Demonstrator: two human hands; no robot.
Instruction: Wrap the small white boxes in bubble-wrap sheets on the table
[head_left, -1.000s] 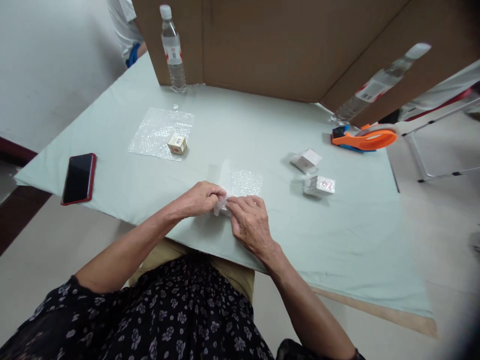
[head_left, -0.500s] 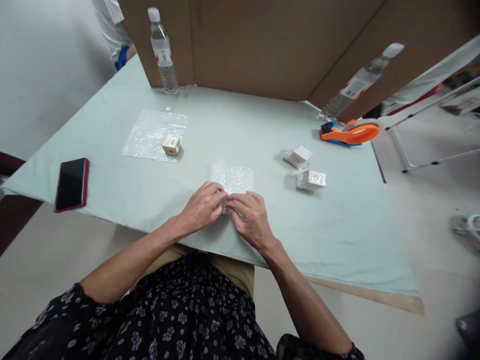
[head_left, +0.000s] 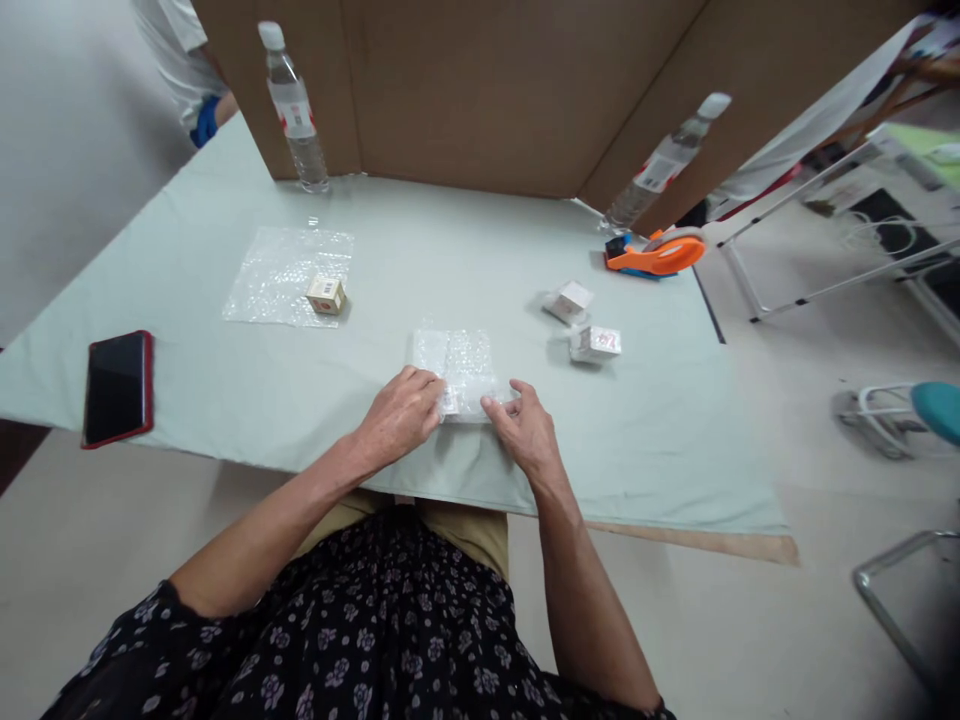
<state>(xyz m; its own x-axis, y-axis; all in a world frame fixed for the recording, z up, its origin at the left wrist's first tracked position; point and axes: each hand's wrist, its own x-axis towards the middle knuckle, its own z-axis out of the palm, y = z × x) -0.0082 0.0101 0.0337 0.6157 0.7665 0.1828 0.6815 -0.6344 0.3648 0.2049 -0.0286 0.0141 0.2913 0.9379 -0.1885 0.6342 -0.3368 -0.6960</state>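
Bubble wrap (head_left: 470, 355) lies between the two hands, spreading away past their fingertips. The left hand (head_left: 403, 412) has its fingers curled close together, gripping the near edge on its side; what lies beneath them cannot be made out. The right hand (head_left: 527, 425) is partly open, thumb and forefinger parted, with the thumb at the opposite near corner. Beyond the left hand, leftward, a small printed carton (head_left: 325, 295) rests on a flat bubble-wrap sheet (head_left: 277, 275). Past the right hand, rightward, sit two small wrapped boxes (head_left: 596, 344).
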